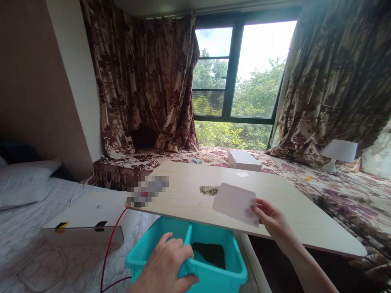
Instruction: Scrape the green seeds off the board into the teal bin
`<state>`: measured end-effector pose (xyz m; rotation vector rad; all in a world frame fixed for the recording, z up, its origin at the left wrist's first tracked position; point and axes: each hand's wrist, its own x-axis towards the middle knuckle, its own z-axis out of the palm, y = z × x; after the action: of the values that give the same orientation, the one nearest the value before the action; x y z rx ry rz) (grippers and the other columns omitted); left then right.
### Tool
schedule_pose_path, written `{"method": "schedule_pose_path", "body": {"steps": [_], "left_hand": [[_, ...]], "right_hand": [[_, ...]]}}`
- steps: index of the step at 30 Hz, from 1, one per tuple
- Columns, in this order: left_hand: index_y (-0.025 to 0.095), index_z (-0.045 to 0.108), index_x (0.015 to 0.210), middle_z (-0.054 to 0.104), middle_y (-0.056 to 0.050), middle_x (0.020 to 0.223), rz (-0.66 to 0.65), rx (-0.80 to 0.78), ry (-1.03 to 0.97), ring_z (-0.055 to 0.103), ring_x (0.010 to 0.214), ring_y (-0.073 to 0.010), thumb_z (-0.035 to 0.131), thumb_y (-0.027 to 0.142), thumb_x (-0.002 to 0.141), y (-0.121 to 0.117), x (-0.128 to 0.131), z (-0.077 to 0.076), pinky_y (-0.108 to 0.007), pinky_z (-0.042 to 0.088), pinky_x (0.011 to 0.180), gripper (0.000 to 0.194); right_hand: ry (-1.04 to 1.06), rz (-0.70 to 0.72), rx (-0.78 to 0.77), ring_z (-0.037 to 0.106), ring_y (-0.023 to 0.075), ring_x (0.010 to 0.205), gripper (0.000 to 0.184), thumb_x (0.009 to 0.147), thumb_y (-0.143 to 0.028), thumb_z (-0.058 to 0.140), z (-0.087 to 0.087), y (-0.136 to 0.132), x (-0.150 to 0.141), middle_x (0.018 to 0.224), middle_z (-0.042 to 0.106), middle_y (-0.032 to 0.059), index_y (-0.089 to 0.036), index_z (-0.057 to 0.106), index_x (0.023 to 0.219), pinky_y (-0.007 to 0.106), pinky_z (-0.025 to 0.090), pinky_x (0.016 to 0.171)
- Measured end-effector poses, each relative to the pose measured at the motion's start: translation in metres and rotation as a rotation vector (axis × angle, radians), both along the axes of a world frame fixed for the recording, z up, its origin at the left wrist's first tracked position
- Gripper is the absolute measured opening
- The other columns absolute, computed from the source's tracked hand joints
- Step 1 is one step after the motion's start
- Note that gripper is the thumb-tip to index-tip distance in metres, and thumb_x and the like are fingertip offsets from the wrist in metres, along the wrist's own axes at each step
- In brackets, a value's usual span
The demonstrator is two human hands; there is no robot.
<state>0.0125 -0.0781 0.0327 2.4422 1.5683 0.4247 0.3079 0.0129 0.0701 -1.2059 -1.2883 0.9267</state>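
Note:
My left hand [167,263] grips the near rim of a teal plastic bin [214,280], thumb over the edge. The bin sits just under the front edge of a light wooden tabletop [293,203] and holds a dark heap of small grains [209,253]. My right hand [273,220] pinches a white card [235,202] by its right corner, holding it over the tabletop. A small patch of dark grains [209,189] lies on the wood just beyond the card.
A white box [244,160] and a white lamp [338,154] rest on the floral window seat behind the table. A long white carton [84,221] lies on the bed at left, with a red cable [111,244] beside it. A pillow [24,179] is far left.

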Motion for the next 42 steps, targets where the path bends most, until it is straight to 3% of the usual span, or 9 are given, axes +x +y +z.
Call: {"method": "schedule_pose_path", "body": {"steps": [4,9,14,19,26,33,36,38,42], "left_hand": [[0.026,0.063,0.089,0.063,0.001,0.083,-0.163,0.081,0.117,0.061,0.083,-0.0211,0.08,0.048,0.067,0.017,0.022,-0.019,-0.045,0.038,0.096,0.035],[0.026,0.064,0.085,0.061,0.001,0.074,-0.346,0.37,0.185,0.057,0.068,-0.0173,0.071,0.049,0.078,0.036,0.061,-0.038,-0.035,0.041,0.081,0.025],[0.027,0.066,0.082,0.06,-0.001,0.068,-0.32,0.414,0.188,0.055,0.065,-0.0175,0.065,0.031,0.086,0.038,0.081,-0.049,-0.033,0.04,0.075,0.006],[0.028,0.066,0.083,0.059,0.0,0.068,-0.311,0.431,0.156,0.055,0.064,-0.0177,0.067,0.03,0.084,0.037,0.081,-0.05,-0.035,0.04,0.079,0.003],[0.027,0.065,0.081,0.059,0.0,0.068,-0.288,0.412,0.147,0.056,0.066,-0.0188,0.069,0.037,0.08,0.038,0.086,-0.049,-0.041,0.04,0.085,0.011],[0.025,0.064,0.086,0.061,-0.002,0.073,-0.326,0.327,0.177,0.057,0.069,-0.0208,0.07,0.059,0.072,0.033,0.084,-0.041,-0.043,0.042,0.084,0.037],[0.026,0.065,0.08,0.06,-0.001,0.069,-0.231,0.39,0.175,0.057,0.067,-0.0202,0.072,0.044,0.076,0.034,0.085,-0.05,-0.04,0.041,0.082,0.019],[0.026,0.065,0.075,0.057,0.0,0.063,-0.194,0.409,0.175,0.055,0.062,-0.0181,0.068,0.032,0.081,0.034,0.082,-0.058,-0.036,0.041,0.077,0.01],[0.027,0.064,0.078,0.058,0.001,0.067,-0.184,0.431,0.11,0.056,0.064,-0.0169,0.062,0.028,0.086,0.03,0.062,-0.067,-0.032,0.04,0.078,0.008]], "right_hand": [[0.008,-0.12,-0.018,0.064,0.0199,0.059,0.044,0.054,-0.044,0.076,-0.001,0.006,0.022,0.07,0.073,0.0088,-0.017,0.065,0.086,0.028,0.048,0.048],[-0.056,-0.147,0.007,0.062,0.0195,0.053,0.042,0.054,-0.046,0.071,-0.02,0.018,0.021,0.064,0.072,0.0072,-0.017,0.064,0.084,0.027,0.044,0.041],[-0.053,-0.078,-0.037,0.064,0.0195,0.055,0.035,0.058,-0.041,0.068,-0.026,0.014,0.006,0.064,0.072,0.0041,-0.019,0.063,0.084,0.026,0.047,0.042],[-0.036,0.0,-0.065,0.065,0.0197,0.056,0.034,0.058,-0.042,0.069,-0.018,0.005,-0.009,0.065,0.072,0.0047,-0.019,0.064,0.082,0.027,0.047,0.042],[-0.044,-0.085,0.01,0.065,0.0211,0.057,0.033,0.058,-0.041,0.069,-0.015,0.024,-0.011,0.065,0.072,0.0063,-0.019,0.062,0.08,0.027,0.046,0.041],[-0.019,0.186,-0.054,0.068,0.0217,0.064,0.034,0.062,-0.045,0.07,-0.023,0.009,-0.043,0.068,0.072,0.005,-0.019,0.063,0.084,0.03,0.052,0.052],[-0.074,0.245,-0.024,0.068,0.0215,0.066,0.037,0.063,-0.048,0.071,-0.019,0.001,-0.041,0.07,0.072,0.0063,-0.018,0.064,0.084,0.028,0.05,0.052],[-0.076,0.169,0.029,0.068,0.0221,0.067,0.039,0.063,-0.049,0.07,-0.014,0.003,-0.025,0.071,0.073,0.0073,-0.018,0.065,0.086,0.028,0.05,0.051],[-0.039,-0.194,0.083,0.069,0.0253,0.069,0.046,0.06,-0.048,0.07,-0.009,0.02,0.025,0.072,0.073,0.0095,-0.016,0.064,0.092,0.031,0.05,0.051]]}}
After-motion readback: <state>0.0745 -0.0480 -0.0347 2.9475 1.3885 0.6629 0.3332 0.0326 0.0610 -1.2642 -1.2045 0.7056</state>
